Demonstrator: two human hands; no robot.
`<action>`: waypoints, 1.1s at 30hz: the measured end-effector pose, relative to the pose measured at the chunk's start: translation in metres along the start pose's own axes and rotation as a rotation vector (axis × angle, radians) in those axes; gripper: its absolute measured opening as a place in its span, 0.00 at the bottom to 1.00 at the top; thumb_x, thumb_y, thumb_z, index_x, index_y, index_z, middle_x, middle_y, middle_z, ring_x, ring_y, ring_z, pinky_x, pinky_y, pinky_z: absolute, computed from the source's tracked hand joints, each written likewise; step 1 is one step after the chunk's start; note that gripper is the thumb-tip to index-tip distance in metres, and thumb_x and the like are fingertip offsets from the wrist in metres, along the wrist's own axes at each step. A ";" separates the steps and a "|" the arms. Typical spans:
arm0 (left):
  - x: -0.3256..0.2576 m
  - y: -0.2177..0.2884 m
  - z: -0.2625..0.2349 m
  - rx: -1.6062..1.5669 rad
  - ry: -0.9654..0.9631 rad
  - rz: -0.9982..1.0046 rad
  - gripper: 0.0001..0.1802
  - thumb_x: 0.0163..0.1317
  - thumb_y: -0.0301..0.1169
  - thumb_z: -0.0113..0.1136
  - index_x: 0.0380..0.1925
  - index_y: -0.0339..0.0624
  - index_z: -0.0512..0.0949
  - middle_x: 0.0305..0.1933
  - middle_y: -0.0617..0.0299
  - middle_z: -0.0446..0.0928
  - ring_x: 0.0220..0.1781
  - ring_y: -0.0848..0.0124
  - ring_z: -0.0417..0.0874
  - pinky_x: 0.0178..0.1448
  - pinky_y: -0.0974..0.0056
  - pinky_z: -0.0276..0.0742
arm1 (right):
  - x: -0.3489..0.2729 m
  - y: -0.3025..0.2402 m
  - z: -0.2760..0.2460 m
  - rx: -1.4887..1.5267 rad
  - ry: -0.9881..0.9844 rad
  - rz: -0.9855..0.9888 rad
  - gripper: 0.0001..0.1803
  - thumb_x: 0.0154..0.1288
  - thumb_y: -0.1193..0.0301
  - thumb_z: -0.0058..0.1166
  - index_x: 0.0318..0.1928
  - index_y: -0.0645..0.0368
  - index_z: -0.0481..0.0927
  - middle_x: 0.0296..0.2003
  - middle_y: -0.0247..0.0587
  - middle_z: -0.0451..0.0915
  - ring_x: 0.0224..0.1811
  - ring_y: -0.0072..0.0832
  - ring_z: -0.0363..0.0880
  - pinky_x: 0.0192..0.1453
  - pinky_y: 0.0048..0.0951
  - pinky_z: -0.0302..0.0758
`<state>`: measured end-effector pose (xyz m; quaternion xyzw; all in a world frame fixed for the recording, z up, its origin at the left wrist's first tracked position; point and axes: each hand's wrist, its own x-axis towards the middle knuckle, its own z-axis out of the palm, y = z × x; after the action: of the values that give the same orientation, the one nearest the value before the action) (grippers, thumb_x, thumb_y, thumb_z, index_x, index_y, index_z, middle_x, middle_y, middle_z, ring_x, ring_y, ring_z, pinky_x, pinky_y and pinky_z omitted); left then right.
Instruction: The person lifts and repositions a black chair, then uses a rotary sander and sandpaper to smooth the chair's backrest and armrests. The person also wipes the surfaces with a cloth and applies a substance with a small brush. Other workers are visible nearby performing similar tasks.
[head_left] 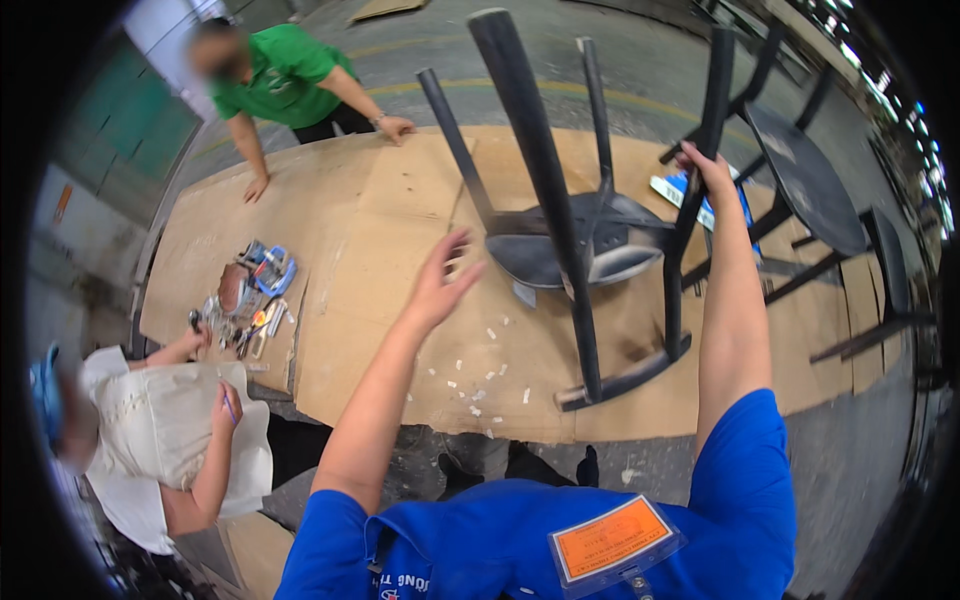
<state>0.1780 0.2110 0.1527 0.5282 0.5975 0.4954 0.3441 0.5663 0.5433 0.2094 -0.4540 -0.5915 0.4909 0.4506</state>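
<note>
A black chair is turned upside down over the cardboard-covered table, its legs pointing up and its curved backrest low, near the table's front edge. My right hand is closed around one leg on the right side. Left of the seat, my left hand is raised with its fingers apart and holds nothing; it is slightly blurred. Whether the backrest touches the cardboard, I cannot tell. Small white scraps lie on the cardboard below my left hand.
More black chairs stand at the right. A blue-and-white packet lies behind the held chair. On the left are a tray of tools and loose tools. One person in green leans on the far edge; another in white stands left.
</note>
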 end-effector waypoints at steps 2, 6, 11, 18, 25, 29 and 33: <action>0.023 0.034 0.029 -0.133 -0.004 0.046 0.40 0.56 0.39 0.66 0.65 0.43 0.57 0.60 0.53 0.67 0.61 0.62 0.68 0.62 0.59 0.65 | -0.009 -0.009 0.012 -0.076 0.121 0.063 0.17 0.54 0.60 0.65 0.29 0.62 0.78 0.20 0.35 0.78 0.19 0.22 0.73 0.26 0.25 0.68; 0.053 0.066 0.048 -0.437 0.012 0.088 0.46 0.56 0.40 0.66 0.66 0.35 0.50 0.62 0.48 0.63 0.63 0.60 0.66 0.63 0.60 0.64 | -0.039 -0.039 0.047 -0.062 0.127 -0.032 0.14 0.52 0.64 0.66 0.28 0.61 0.77 0.17 0.34 0.75 0.17 0.21 0.72 0.23 0.23 0.67; 0.040 0.062 0.012 -0.661 0.317 -0.030 0.18 0.60 0.35 0.61 0.42 0.34 0.70 0.28 0.59 0.78 0.35 0.68 0.79 0.45 0.65 0.74 | -0.082 -0.087 0.097 0.002 -0.130 -0.120 0.13 0.51 0.69 0.65 0.30 0.62 0.74 0.17 0.34 0.74 0.17 0.21 0.72 0.23 0.22 0.67; -0.031 0.087 -0.041 -0.729 0.523 -0.072 0.12 0.56 0.33 0.64 0.31 0.38 0.72 0.22 0.61 0.74 0.23 0.71 0.76 0.30 0.67 0.73 | -0.162 -0.149 0.144 0.008 -0.187 -0.167 0.12 0.51 0.72 0.65 0.29 0.62 0.74 0.17 0.35 0.74 0.17 0.20 0.72 0.22 0.20 0.65; -0.100 0.115 -0.096 -0.641 0.654 0.039 0.12 0.56 0.28 0.60 0.37 0.36 0.70 0.22 0.58 0.72 0.22 0.70 0.74 0.29 0.66 0.73 | -0.241 -0.155 0.187 0.155 -0.169 -0.144 0.10 0.52 0.76 0.62 0.33 0.63 0.74 0.21 0.36 0.75 0.20 0.22 0.74 0.25 0.22 0.70; -0.116 0.095 -0.140 -0.570 0.734 0.084 0.11 0.55 0.26 0.59 0.37 0.35 0.70 0.23 0.60 0.71 0.24 0.71 0.74 0.30 0.66 0.73 | -0.268 -0.135 0.233 0.259 -0.133 -0.128 0.12 0.51 0.73 0.66 0.31 0.62 0.75 0.23 0.34 0.77 0.21 0.19 0.75 0.27 0.21 0.72; -0.144 0.067 -0.192 -0.548 0.753 0.165 0.10 0.56 0.25 0.57 0.36 0.35 0.70 0.24 0.60 0.70 0.25 0.72 0.71 0.30 0.68 0.71 | -0.299 -0.107 0.293 0.263 -0.150 -0.265 0.15 0.50 0.73 0.66 0.35 0.64 0.75 0.26 0.32 0.77 0.28 0.17 0.73 0.32 0.21 0.71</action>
<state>0.0474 0.0239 0.2533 0.2469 0.4840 0.8178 0.1898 0.3241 0.1888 0.2563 -0.2715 -0.6089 0.5327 0.5213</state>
